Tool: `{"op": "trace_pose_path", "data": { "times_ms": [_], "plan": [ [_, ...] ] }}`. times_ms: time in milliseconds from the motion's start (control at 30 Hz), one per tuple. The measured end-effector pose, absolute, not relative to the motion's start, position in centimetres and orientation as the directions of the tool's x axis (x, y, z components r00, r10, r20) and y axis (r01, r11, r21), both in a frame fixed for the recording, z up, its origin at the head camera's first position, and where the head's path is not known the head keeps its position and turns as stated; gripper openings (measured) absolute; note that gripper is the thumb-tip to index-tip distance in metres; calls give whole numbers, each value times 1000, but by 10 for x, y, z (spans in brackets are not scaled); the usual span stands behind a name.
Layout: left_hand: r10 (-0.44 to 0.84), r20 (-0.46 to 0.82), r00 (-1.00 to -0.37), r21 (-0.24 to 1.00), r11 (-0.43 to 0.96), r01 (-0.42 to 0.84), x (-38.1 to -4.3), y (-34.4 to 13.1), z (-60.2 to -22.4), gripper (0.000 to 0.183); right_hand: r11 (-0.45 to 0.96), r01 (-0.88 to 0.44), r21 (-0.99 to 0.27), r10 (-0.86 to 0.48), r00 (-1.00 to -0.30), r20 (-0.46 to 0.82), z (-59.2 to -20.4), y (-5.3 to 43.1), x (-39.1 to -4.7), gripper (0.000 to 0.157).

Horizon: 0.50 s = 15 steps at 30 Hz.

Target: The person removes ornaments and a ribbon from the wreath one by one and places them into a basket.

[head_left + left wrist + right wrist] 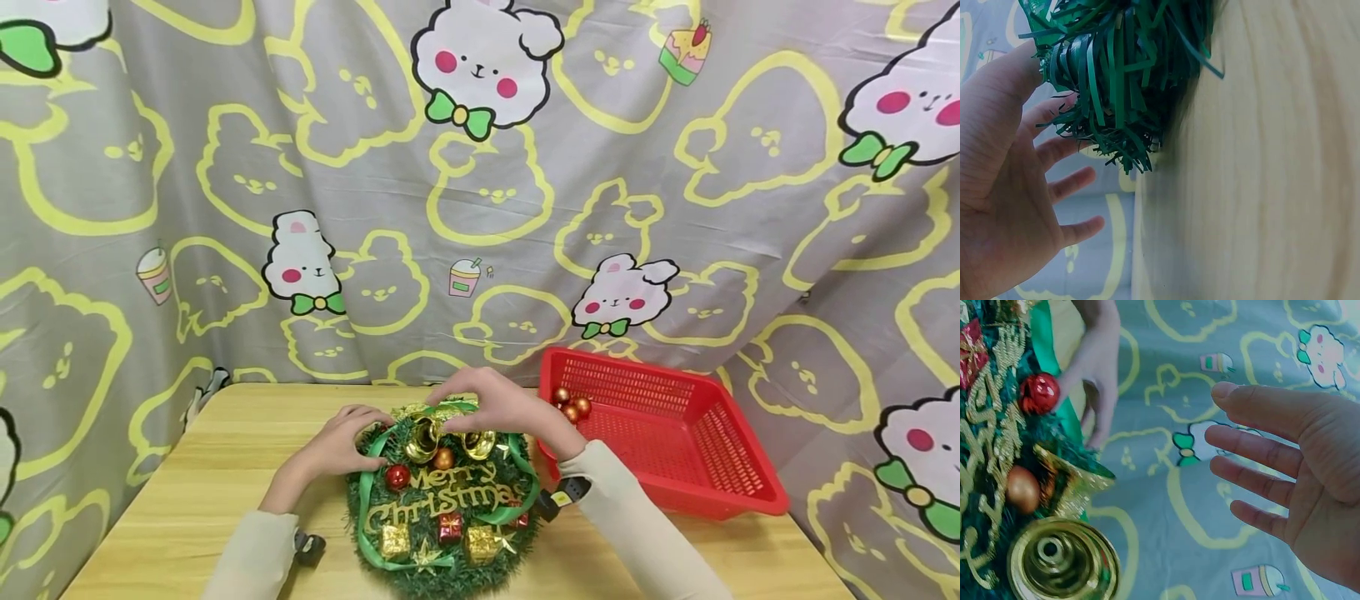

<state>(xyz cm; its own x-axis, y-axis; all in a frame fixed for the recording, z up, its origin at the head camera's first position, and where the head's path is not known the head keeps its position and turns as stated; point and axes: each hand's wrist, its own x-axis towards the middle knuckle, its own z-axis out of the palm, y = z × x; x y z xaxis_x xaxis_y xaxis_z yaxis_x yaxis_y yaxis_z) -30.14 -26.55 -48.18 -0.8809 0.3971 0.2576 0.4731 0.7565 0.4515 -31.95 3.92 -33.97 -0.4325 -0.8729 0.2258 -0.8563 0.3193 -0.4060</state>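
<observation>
A green tinsel wreath (pixel 420 581) lies on the table with gold "Merry Christmas" lettering (pixel 450 502), small gift boxes (pixel 394 541) and a green ribbon (pixel 365 508). Two gold bells (pixel 422 440) sit near its top, a copper ball (pixel 443 459) between them and a red ball (pixel 398 477) to the left. My left hand (pixel 337 442) rests at the wreath's upper left edge, thumb by the ribbon; its other fingers (pixel 1075 185) are spread. Above the bells is my right hand (pixel 495 400); the right wrist view shows its fingers (pixel 1254 472) extended, holding nothing.
On the right of the table stands a red plastic basket (pixel 705 497) with several copper balls (pixel 572 413) in its left corner. A patterned curtain (pixel 495 317) hangs behind the wooden table (pixel 172 517).
</observation>
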Motion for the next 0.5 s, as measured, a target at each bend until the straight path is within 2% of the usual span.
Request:
{"op": "trace_pose_path", "data": {
  "times_ms": [167,333,500],
  "plan": [
    [396,257,-882,452,757,472,-302,-265,-481,56,291,-899,-326,-908,-367,202,-348,24,-316,33],
    [397,258,-881,455,754,473,-302,-264,-481,57,304,-917,-257,-927,-347,144,-358,11,-312,35],
    [395,251,-884,457,757,468,-301,-265,-482,58,269,-952,-149,-955,-284,91,-368,-1,-308,36]
  ]
}}
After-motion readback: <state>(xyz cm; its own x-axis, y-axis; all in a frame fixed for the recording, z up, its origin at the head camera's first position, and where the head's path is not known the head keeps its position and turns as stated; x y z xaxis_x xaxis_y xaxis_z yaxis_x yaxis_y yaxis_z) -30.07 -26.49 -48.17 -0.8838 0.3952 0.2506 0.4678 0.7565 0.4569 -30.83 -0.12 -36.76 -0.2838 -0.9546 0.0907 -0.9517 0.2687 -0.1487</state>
